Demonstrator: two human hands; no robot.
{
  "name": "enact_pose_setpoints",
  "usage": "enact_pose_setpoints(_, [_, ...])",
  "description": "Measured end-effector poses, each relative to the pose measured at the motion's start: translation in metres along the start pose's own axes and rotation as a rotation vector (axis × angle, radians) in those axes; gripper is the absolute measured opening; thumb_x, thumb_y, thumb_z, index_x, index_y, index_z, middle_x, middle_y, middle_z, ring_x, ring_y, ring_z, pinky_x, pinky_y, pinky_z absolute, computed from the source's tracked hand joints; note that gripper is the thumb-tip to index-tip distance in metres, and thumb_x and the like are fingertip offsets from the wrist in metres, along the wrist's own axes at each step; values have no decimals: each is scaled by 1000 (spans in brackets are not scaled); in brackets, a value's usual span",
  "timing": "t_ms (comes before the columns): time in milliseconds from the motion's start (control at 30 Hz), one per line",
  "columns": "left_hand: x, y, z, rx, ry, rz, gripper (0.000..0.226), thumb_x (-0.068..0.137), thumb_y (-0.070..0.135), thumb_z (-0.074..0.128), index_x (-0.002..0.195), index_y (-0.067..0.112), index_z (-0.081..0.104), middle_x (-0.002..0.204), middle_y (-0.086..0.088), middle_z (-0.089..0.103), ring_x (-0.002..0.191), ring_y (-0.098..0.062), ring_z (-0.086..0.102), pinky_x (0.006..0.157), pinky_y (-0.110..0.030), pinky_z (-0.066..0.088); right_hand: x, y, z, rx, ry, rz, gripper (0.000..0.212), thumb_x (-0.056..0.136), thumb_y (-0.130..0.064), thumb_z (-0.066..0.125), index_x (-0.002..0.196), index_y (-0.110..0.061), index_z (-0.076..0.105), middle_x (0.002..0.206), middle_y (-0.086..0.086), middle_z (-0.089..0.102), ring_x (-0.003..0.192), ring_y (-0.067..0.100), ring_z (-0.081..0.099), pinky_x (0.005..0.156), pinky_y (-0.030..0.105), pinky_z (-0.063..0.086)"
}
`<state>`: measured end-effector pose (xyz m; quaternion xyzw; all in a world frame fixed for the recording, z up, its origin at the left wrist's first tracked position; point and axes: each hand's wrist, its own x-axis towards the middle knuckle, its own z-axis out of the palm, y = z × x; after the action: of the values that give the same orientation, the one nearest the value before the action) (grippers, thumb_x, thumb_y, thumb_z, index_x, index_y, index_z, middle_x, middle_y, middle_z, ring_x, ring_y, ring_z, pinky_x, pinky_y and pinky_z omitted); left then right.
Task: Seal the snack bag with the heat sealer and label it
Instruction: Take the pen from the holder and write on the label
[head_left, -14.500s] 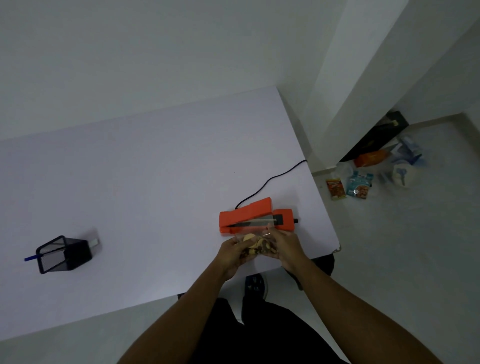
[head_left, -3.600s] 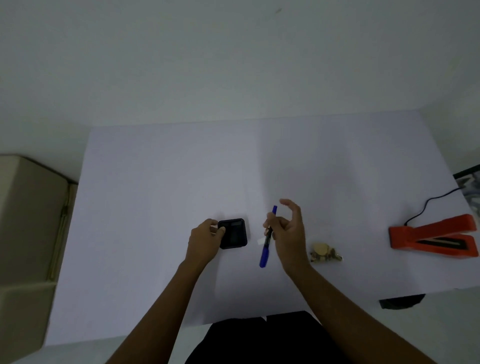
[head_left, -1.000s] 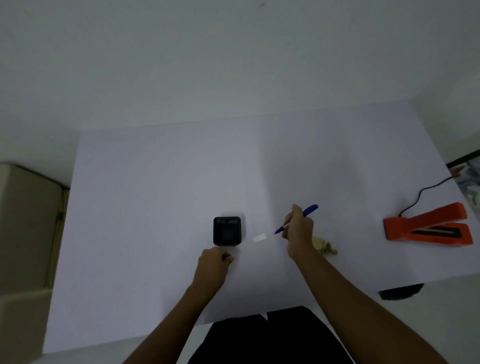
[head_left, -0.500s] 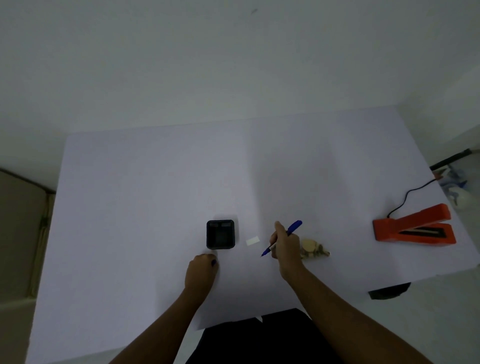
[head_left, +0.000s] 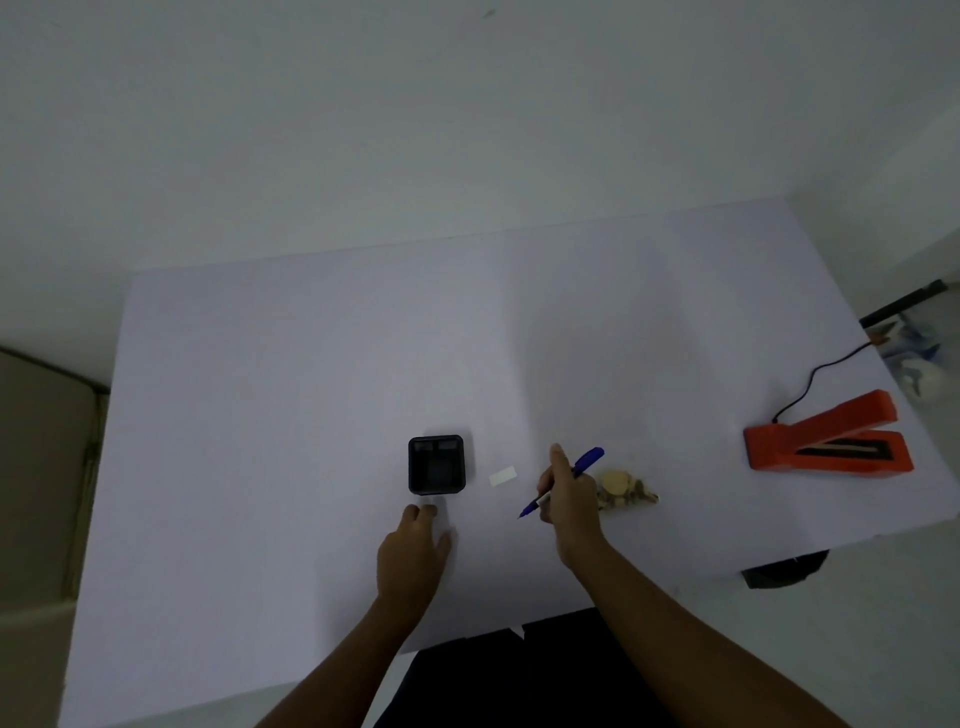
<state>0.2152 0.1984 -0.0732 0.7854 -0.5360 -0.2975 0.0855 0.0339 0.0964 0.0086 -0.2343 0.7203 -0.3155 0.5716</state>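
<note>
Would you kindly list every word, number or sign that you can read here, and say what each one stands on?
No text can be read.
The label looks blank; any writing on it is too small to tell.
The pen, the sealer and the holder show no markings.
The clutter on the floor is too blurred to read.
</note>
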Motion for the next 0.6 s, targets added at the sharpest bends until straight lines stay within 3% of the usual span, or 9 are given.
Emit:
enact_pose_setpoints(133, [2, 32, 21, -48, -49, 120, 39, 97, 36, 52, 130, 16, 57, 124, -4, 61, 95, -19, 66, 82, -25, 52, 8, 5, -12, 3, 10, -34, 58, 97, -49, 49, 56, -8, 56, 45, 3, 47, 36, 12, 40, 40, 24, 35])
enact_pose_setpoints(200, [11, 47, 33, -41, -57, 133, 41, 99, 36, 49, 135, 16, 52, 132, -5, 57, 96, -21, 67, 85, -29, 54, 13, 7, -19, 29, -2, -39, 57, 97, -50, 49, 62, -6, 60, 48, 6, 49, 37, 12, 41, 38, 23, 33])
enact_pose_setpoints(400, [53, 70, 54, 71, -24, 109, 40, 98, 20, 52, 136, 12, 45, 125, -13, 54, 76, -21, 68, 66, -31, 61, 28, 13, -30, -14, -71, -28, 55, 98, -49, 46, 77, -3, 67, 52, 11, 50, 39, 15, 43, 38, 23, 34])
enact_pose_setpoints(600, [72, 68, 55, 147, -20, 59, 13, 93, 20, 60, 106, 16, 61, 100, -4, 56, 60, -15, 61, 52, -28, 59, 37, 14, -33, -53, -127, -10, 53, 99, -46, 46, 74, -5, 66, 50, 8, 51, 40, 15, 44, 38, 23, 35])
